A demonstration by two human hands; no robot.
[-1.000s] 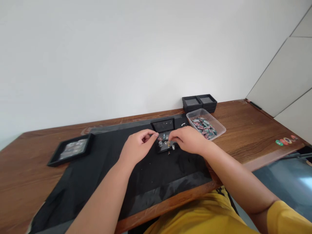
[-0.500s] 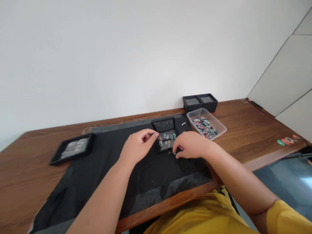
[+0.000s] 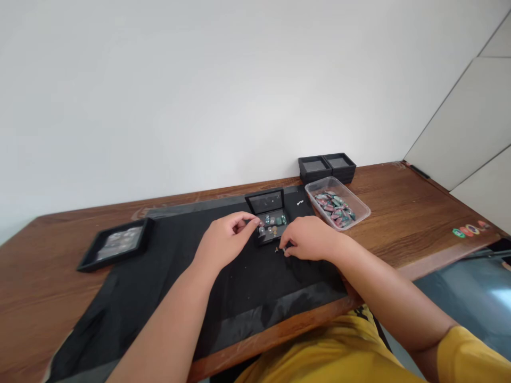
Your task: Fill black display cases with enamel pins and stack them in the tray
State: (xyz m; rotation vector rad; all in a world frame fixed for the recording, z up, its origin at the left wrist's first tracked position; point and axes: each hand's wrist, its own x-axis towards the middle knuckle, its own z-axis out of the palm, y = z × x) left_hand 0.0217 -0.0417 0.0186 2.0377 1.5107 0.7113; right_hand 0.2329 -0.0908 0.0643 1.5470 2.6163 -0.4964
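Observation:
A small black box with its lid raised lies on the black mat. Several small round, pale and green shiny pieces sit in it. My left hand is at the box's left side, thumb and forefinger pinched; whether they hold a piece or the box edge is unclear. By the front right corner, my right hand is pinched close to the mat around a tiny shiny bit too small to name. Another tiny piece lies on the mat beside those fingertips.
A clear plastic tub of pink and green pieces stands right of the box. Behind it are stacked black trays. On the left lies a black frame-like tray with pale contents. Round stickers mark the wooden table at right.
The small box has shifted slightly left and away from me. My right hand has moved a little left; my left hand has hardly moved.

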